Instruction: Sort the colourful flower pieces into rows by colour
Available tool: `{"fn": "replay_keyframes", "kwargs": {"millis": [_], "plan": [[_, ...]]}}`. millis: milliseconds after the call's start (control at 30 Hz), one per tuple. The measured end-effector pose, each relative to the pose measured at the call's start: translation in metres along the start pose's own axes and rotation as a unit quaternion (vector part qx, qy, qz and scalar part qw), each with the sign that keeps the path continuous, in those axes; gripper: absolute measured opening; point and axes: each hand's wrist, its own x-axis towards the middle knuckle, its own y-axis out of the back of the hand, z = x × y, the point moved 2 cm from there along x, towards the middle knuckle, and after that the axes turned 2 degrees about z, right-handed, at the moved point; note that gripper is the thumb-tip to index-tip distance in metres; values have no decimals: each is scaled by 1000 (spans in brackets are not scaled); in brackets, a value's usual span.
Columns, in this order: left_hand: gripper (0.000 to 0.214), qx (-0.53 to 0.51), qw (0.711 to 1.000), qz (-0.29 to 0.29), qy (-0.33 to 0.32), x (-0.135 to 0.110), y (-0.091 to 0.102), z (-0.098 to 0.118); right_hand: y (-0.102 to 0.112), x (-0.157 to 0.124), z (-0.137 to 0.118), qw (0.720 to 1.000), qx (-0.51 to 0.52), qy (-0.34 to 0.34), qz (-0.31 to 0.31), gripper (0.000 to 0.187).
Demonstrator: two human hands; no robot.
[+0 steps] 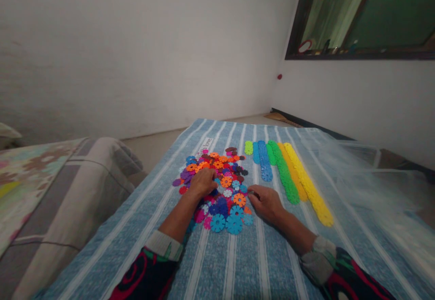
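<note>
The mixed pile of notched plastic discs (219, 206) lies in front of the person. The left hand (203, 183) rests over the pile's left part, fingers curled down among the discs; whether its grip has closed on one cannot be told. The right hand (267, 202) is at the pile's right edge, thumb and forefinger drawn close together beside a blue disc; its grip's hold is likewise unclear. Good handling here would mean spreading the overlapping discs lightly, pinching single ones by the rim, and keeping the right forearm clear of the rows.

To the right of the pile run single-colour rows of overlapping discs: a short lime row (249, 147), a blue row (264, 159), a green row (284, 177) and a long yellow row (307, 182). Beneath the pile, a blue striped cloth (212, 275) covers the surface. Well right of the pile stands blurred clear plastic (374, 186), perhaps containers. A patterned cover (84, 173) drapes something left of it; beyond rise a pale wall (152, 55) and, farther right, a dark-framed window (353, 14).
</note>
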Motion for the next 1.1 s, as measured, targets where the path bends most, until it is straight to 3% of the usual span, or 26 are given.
{"fn": "replay_keyframes", "kwargs": {"millis": [100,267,600,800,1100], "plan": [[13,4,1000,1,0,0,-1,-1,3,-10,3,1000,13,14,-3,24],[9,14,1000,-10,-3,-1,1,-1,0,-23,10,998,31,29,44,26],[14,32,999,16,5,-4,1,2,0,-20,12,997,45,49,37,23],[15,13,1000,20,8,-7,2,2,0,-19,12,997,44,61,35,22],[18,-79,996,10,-47,-5,-3,-12,-1,-17,11,998,31,51,15,23]]}}
